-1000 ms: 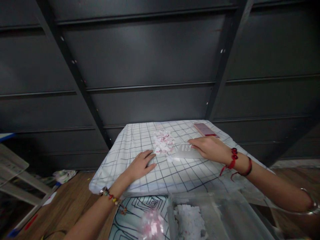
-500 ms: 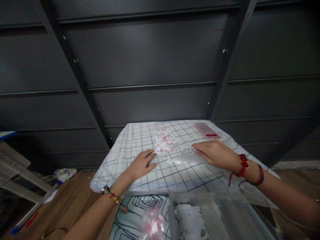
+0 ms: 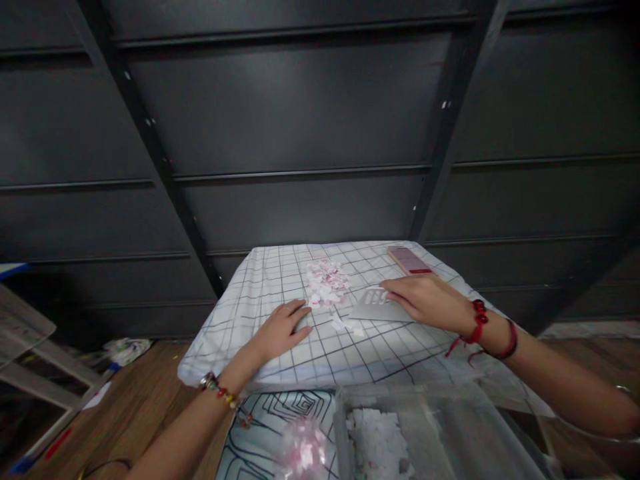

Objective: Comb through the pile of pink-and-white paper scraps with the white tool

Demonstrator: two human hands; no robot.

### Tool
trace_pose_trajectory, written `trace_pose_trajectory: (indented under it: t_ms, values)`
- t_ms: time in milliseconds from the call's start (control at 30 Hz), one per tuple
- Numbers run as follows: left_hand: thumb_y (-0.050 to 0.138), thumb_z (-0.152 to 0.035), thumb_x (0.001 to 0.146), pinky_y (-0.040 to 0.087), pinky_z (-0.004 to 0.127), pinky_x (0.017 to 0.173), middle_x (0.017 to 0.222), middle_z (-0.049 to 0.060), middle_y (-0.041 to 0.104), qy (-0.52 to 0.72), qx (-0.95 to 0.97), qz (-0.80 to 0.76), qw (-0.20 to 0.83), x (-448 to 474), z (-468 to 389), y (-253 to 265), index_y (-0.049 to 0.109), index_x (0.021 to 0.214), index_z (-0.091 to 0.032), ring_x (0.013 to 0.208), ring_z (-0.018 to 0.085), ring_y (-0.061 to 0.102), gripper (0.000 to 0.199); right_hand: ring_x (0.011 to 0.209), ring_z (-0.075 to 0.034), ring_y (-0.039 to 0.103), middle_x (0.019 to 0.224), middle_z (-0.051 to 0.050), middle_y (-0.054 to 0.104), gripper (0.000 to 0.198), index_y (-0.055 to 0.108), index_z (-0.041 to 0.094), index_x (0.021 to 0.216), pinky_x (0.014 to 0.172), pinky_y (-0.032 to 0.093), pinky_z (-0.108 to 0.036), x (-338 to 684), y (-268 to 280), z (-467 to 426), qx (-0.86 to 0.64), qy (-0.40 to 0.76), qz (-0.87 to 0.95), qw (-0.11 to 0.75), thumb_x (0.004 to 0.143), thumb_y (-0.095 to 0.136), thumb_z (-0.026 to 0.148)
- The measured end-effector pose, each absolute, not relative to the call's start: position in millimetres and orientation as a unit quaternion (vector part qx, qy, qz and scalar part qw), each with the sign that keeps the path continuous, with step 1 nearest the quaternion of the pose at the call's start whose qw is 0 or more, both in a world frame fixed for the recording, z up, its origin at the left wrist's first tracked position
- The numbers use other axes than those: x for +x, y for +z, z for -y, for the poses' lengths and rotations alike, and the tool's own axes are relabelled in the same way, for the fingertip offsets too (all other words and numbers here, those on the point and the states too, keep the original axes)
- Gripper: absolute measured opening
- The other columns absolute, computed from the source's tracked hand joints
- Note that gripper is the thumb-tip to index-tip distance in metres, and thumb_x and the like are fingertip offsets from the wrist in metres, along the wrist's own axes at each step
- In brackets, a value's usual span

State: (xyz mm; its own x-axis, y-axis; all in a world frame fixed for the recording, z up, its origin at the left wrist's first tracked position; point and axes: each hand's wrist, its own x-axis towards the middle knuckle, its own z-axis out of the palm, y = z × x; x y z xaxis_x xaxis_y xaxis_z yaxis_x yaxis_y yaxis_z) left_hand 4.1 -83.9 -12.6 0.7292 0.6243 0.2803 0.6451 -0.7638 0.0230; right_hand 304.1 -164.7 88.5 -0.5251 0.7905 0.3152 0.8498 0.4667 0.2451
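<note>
My left hand (image 3: 283,328) lies flat on the checked cloth (image 3: 235,313), fingers apart and nothing in them. Just beyond its fingertips is a small heap of white and pink paper-like scraps (image 3: 327,283). A thin pale flat plate with slots (image 3: 373,310) is pinched in my right hand (image 3: 425,301); what kind of tool it is I cannot make out. A few loose white scraps (image 3: 345,325) lie at the plate's near left edge. My fingers cover the plate's right part.
A pink phone (image 3: 409,260) lies beyond my right hand. Below the table edge stands a clear plastic bin (image 3: 430,427) with white flat pieces (image 3: 380,440) inside. Left of it is a clear bag with pink contents (image 3: 305,450). A dark panelled wall (image 3: 300,107) rises behind the table.
My right hand and the slotted plate have shifted slightly left and away from me. More of the loose scraps show at the plate's near edge. My left hand stays in place.
</note>
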Motion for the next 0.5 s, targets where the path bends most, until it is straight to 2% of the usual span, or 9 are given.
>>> trace_pose_trajectory:
  t_ms: [333,500]
  values:
    - [0.042,-0.039,0.09,0.031,0.04,0.1,0.13,0.012,0.043,-0.14,-0.93,0.335,0.044,4,83,-13,0.047,0.123,-0.016,0.119,0.024,0.039,0.04,0.068,-0.014,0.06,0.075,-0.002,0.066,0.016,0.055,0.017,0.085,0.053,0.029,-0.025,294,89,155,-0.487,-0.191,0.851,0.039,0.084,0.04,0.019]
    - [0.042,-0.039,0.09,0.031,0.039,0.099,0.13,0.012,0.044,-0.139,-0.931,0.335,0.044,4,84,-13,0.047,0.123,-0.015,0.119,0.024,0.039,0.04,0.071,-0.015,0.06,0.079,-0.003,0.066,0.017,0.056,0.016,0.088,0.055,0.03,-0.025,294,89,149,-0.498,-0.211,0.84,0.033,0.083,0.04,0.016]
